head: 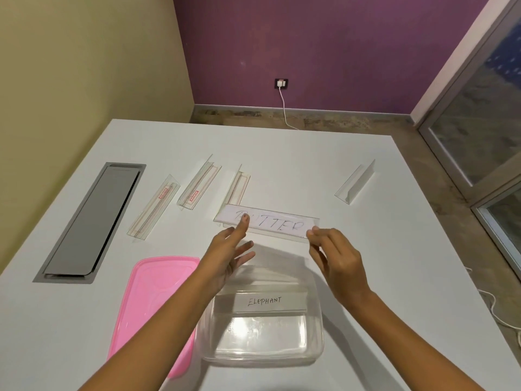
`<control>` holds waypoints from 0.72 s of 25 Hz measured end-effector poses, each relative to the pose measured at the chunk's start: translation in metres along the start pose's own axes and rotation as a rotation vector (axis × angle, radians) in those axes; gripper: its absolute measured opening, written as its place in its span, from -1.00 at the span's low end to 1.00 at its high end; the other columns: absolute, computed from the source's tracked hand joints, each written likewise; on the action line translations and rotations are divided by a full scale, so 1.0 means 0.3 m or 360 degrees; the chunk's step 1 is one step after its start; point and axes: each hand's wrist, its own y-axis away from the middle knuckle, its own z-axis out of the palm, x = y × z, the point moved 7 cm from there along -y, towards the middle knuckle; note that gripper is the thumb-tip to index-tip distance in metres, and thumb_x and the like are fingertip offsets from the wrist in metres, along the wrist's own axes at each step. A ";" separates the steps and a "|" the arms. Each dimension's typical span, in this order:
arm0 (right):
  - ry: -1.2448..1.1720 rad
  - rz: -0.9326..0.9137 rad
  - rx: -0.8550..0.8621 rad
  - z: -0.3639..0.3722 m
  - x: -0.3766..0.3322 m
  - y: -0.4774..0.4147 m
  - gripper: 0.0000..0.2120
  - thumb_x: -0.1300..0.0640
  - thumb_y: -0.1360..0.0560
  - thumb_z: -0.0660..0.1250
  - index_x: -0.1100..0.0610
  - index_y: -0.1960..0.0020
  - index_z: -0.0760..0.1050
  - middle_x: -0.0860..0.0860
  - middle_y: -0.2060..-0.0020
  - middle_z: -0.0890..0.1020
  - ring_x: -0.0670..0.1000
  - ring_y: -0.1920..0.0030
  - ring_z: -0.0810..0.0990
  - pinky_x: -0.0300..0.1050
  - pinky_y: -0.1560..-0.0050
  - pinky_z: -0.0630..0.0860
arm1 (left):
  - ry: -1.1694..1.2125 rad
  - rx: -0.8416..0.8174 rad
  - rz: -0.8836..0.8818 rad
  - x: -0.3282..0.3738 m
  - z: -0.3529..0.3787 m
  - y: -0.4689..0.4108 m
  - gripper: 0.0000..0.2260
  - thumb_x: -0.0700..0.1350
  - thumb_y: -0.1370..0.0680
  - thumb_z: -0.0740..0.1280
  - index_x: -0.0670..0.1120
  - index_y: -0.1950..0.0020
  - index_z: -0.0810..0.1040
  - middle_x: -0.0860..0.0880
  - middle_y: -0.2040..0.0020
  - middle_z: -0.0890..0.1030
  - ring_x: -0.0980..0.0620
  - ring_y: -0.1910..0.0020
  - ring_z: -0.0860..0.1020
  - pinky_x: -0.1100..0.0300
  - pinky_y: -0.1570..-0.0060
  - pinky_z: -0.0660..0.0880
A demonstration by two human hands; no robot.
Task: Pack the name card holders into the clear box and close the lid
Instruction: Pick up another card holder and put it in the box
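Right hand [337,259]: we pinch the right end of the BUTTER holder [267,222] between thumb and fingertips, fingers curled shut on it.
Left hand [229,256]: we keep it open with fingers spread, and only the thumb tip touches the holder's left part (over the first letter of the card).
BUTTER holder: it spans the gap between our two hands, just beyond the fingertips; we cannot tell whether it is lifted or resting on the bench [366,263].
Clear box [260,331]: open, directly beneath our wrists, nearer us than both hands.
ELEPHANT holder [263,301]: already inside the box, along its far side, below the left palm.
Pink lid [158,306]: flat on the bench, left of the left forearm, beside the box.
Loose holders: three [153,207] [198,186] [239,186] lie beyond and left of the left hand; one [356,183] stands beyond the right hand, well apart.
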 end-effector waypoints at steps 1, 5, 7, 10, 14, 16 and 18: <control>-0.0024 -0.0014 0.0025 -0.012 -0.014 0.010 -0.85 0.37 -0.37 0.47 0.32 0.07 0.63 0.16 0.18 0.69 0.11 0.07 0.70 -0.12 0.19 0.65 | 0.0157 -0.0004 -0.0009 -0.005 -0.006 -0.002 -0.50 0.08 -0.47 0.39 -0.18 -0.30 0.45 -0.15 -0.29 0.47 -0.12 -0.18 0.57 0.06 -0.04 0.63; -0.0120 -0.0034 -0.0015 -0.026 -0.052 0.038 -0.89 0.37 -0.37 0.48 0.30 0.11 0.64 0.14 0.20 0.68 0.06 0.06 0.70 -0.10 0.21 0.65 | 0.0616 -0.0002 0.0003 -0.017 -0.039 0.011 -0.88 -0.15 -0.52 0.38 -0.20 0.02 0.59 -0.21 -0.16 0.55 -0.16 -0.07 0.62 -0.02 0.06 0.63; -0.0194 0.0010 -0.0101 -0.028 -0.060 0.040 -0.93 0.28 -0.42 0.45 0.27 0.11 0.64 0.11 0.20 0.67 0.04 0.09 0.68 -0.09 0.22 0.64 | 0.0667 -0.0005 0.0023 -0.019 -0.054 0.026 -0.91 -0.20 -0.51 0.38 -0.21 0.05 0.60 -0.17 -0.04 0.56 -0.14 -0.02 0.64 -0.03 0.07 0.64; -0.0105 0.0133 -0.0359 -0.012 -0.058 0.021 -0.74 -0.02 -0.48 0.38 0.12 -0.07 0.58 0.01 0.01 0.63 0.02 -0.04 0.54 -0.16 0.03 0.56 | 0.0475 0.0022 0.0129 -0.029 -0.077 0.055 -0.86 -0.18 -0.51 0.39 -0.21 -0.03 0.59 -0.11 0.08 0.68 -0.09 0.05 0.68 0.07 0.03 0.63; -0.0250 0.0484 -0.1153 0.101 -0.043 0.042 -0.27 -0.36 -0.31 0.35 -0.11 -0.39 0.27 -0.14 -0.31 0.46 -0.04 -0.26 0.43 -0.12 -0.18 0.40 | 0.0269 0.0031 0.0194 -0.097 -0.064 0.095 -0.84 -0.16 -0.54 0.35 -0.24 -0.04 0.55 -0.14 0.09 0.72 -0.06 0.08 0.70 0.19 0.09 0.66; -0.0449 0.0625 -0.1547 0.157 -0.053 0.081 -0.22 -0.33 -0.24 0.44 -0.18 -0.37 0.25 -0.13 -0.30 0.50 -0.03 -0.24 0.49 -0.03 -0.16 0.48 | 0.0169 0.0117 0.0207 -0.137 -0.064 0.104 -0.89 -0.15 -0.53 0.37 -0.20 0.08 0.55 -0.12 0.19 0.71 0.00 0.21 0.70 0.29 0.31 0.64; -0.0585 0.0625 -0.1735 0.188 -0.077 0.115 -0.33 -0.20 -0.26 0.50 -0.15 -0.30 0.34 -0.07 -0.18 0.59 0.02 -0.12 0.55 -0.02 -0.06 0.54 | 0.0169 0.0111 0.0204 -0.159 -0.068 0.110 -0.90 -0.16 -0.53 0.36 -0.19 0.07 0.57 -0.10 0.21 0.73 0.02 0.22 0.70 0.33 0.37 0.60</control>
